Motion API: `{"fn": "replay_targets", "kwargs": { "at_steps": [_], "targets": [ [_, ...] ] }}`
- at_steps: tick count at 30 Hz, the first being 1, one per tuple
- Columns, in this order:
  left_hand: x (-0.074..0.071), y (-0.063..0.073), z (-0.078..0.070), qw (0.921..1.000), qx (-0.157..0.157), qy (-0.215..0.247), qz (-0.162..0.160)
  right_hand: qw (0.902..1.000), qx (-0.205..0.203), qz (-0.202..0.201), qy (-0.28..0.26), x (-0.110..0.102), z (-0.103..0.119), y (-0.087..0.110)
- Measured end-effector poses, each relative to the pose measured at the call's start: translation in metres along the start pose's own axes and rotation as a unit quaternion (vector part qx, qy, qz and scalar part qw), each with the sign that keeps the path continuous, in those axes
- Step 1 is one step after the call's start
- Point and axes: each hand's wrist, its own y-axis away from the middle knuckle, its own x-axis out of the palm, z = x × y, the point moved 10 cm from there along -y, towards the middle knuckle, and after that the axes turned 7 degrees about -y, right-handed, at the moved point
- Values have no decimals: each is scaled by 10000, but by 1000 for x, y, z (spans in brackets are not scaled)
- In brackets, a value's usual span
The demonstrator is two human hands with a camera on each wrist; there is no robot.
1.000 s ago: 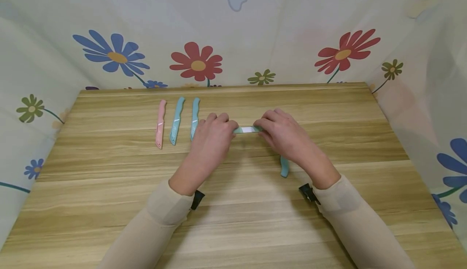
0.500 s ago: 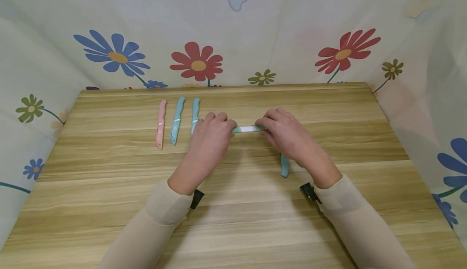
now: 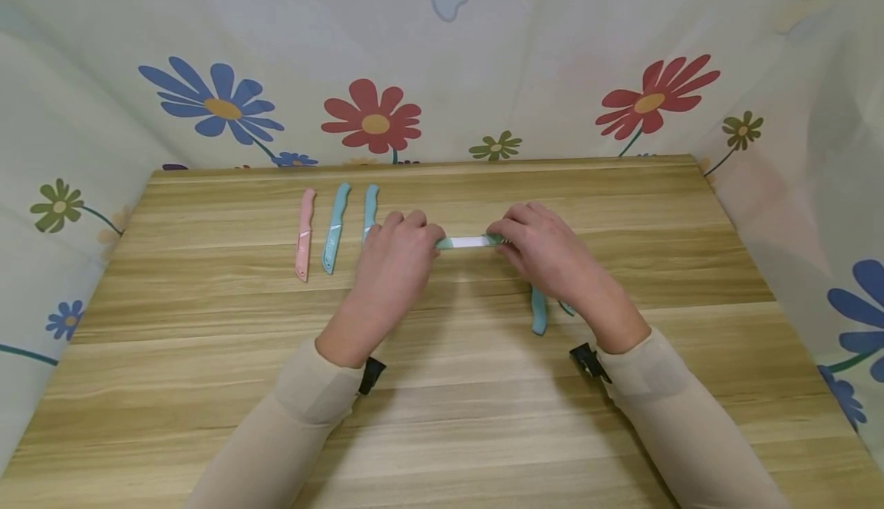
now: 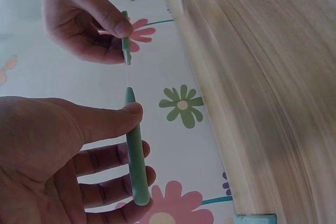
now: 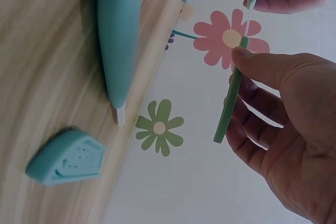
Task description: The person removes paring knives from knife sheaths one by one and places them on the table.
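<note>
Above the table, my left hand [image 3: 395, 259] pinches the green handle [image 4: 136, 163] of a paring knife between thumb and fingers. My right hand [image 3: 549, 252] pinches the knife's green sheath [image 5: 229, 106] at the other end. A stretch of white blade [image 3: 470, 242] shows between the two hands, its tip hidden in the sheath. Below my right hand lies a teal knife [image 3: 539, 315], partly covered in the head view. Beside it on the table is a separate teal sheath [image 5: 68, 157].
On the left of the wooden table [image 3: 442, 424], a pink sheathed knife [image 3: 305, 234] and a teal sheathed knife [image 3: 335, 229] lie side by side. Another teal knife [image 3: 371, 206] is partly behind my left hand. A flower-printed sheet [image 3: 539, 48] rises along the back and sides.
My hands have drawn slightly apart, and more of the white blade shows between handle and sheath. The loose teal sheath has come into sight beside my right forearm.
</note>
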Motion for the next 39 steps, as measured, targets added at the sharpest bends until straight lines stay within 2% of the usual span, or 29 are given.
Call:
{"fn": "replay_targets", "kwargs": {
  "at_steps": [6,18,39],
  "targets": [
    [-1,0,1,10000,-33,37,79,10000,-55,-14,-57,-2,0,0],
    [-3,0,3,9999,-62,77,129,9999,79,29,-59,-4,-3,2],
    [-1,-1,12,9991,-290,211,214,9993,354,117,-32,-10,-15,7]
  ]
}}
